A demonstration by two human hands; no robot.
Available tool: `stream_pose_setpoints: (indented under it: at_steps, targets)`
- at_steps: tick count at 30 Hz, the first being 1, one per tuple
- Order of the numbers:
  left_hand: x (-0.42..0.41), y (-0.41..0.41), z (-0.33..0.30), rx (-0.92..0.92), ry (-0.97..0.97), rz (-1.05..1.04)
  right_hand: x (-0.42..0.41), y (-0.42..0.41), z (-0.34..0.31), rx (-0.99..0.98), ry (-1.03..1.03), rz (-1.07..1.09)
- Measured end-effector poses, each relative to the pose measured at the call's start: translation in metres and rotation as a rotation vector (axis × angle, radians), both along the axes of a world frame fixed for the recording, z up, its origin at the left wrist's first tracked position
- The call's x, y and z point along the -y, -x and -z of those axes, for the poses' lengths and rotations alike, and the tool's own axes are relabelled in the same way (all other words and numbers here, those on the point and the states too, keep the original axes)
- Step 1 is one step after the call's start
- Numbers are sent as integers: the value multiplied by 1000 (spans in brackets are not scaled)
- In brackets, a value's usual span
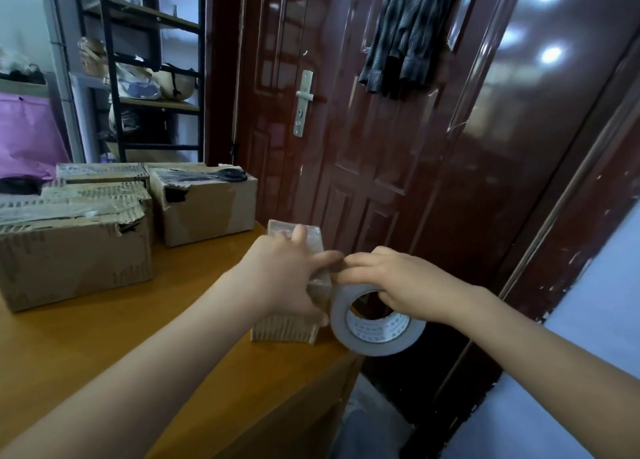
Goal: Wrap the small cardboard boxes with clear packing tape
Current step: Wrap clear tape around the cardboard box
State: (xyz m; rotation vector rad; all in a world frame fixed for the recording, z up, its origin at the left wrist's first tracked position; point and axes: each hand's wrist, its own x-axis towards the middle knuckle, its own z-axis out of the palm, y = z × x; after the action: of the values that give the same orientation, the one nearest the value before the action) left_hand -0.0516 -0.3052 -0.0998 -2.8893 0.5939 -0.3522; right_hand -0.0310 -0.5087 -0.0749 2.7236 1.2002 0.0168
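A small cardboard box (287,327) stands near the right edge of the wooden table (114,337), its top partly covered with shiny clear tape. My left hand (280,275) lies over the box and grips its right side, forefinger stretched along the top edge. My right hand (398,285) holds a roll of clear packing tape (374,323) against the box's right side, past the table edge, with fingers curled through the roll's core. The fingertips of both hands meet at the box's upper right edge.
Several larger worn cardboard boxes (72,250) stand at the table's back left; black scissors (228,174) lie on one (207,205). A dark red door (363,129) rises just behind the table, a metal shelf rack (145,77) at the left. The floor drops off right of the table.
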Motion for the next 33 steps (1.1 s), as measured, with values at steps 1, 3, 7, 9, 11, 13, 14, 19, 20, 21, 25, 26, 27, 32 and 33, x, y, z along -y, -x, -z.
stream_pose_setpoints:
  at_steps: [1, 3, 7, 9, 11, 13, 14, 19, 20, 21, 25, 26, 27, 32, 33]
  targets:
    - [2, 0, 2, 14, 2, -13, 0, 1, -3, 22, 35, -8]
    - [-1, 0, 9, 56, 47, -23, 0, 2, -12, 73, 79, -41]
    - [-18, -5, 22, 206, 254, 7, -5, -4, -32, 163, -29, -80]
    - [-19, -4, 29, 217, 371, 19, -8, -7, -43, 200, -181, -109]
    - [-15, -2, 44, 182, 532, 14, -10, -12, -50, 329, -312, -173]
    - [-12, -1, 61, 145, 719, 1, -13, -18, -49, 440, -465, -180]
    - [-13, -1, 67, 138, 785, 4, -16, -19, -46, 448, -548, -142]
    - [-26, -7, 76, 236, 795, 197, -37, -23, -12, 288, -928, -71]
    - [-27, -7, 74, 196, 822, 244, -40, -23, -6, 248, -992, -84]
    - [-27, -5, 72, 140, 862, 279, -43, -21, -1, 223, -1057, -91]
    - [-32, -6, 73, 10, 963, 315, -44, -14, 22, 68, -1419, -37]
    - [-33, -8, 75, 10, 967, 317, -43, -11, 28, 53, -1480, -24]
    - [-34, -10, 76, 14, 968, 314, -42, -9, 33, 40, -1517, -23]
    - [-34, -11, 79, 19, 972, 309, -38, -7, 43, -97, -1562, -56]
    - [-34, -10, 78, 16, 975, 307, -35, -9, 43, -95, -1514, -70]
